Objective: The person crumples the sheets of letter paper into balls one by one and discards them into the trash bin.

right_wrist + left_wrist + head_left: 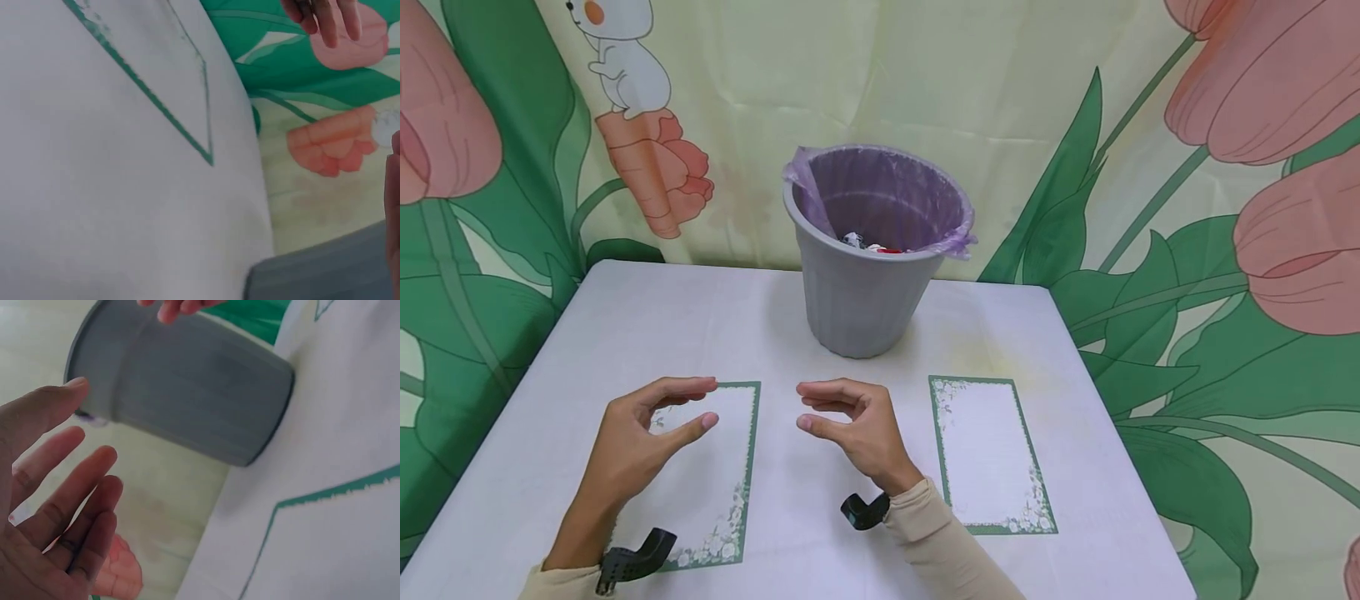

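Observation:
My left hand [643, 433] hovers over the left green-bordered sheet [741, 500], with its thumb and fingers apart and nothing between them. In the left wrist view the palm and spread fingers of the left hand [59, 512] show bare. My right hand [861, 425] hangs over the white cloth between the two sheets, bent fingers above the thumb, holding nothing. Beyond both hands stands a grey bin [865, 292] lined with a purple plastic bag [887, 192]. Some crumpled white and red litter [872, 246] lies inside it.
A second green-bordered floral sheet [985, 450] lies on the right of the white-covered table [700, 317]. Behind the table hangs a backdrop [1022, 92] printed with tulips, leaves and a rabbit on a carrot. Each wrist carries a black camera band [636, 558].

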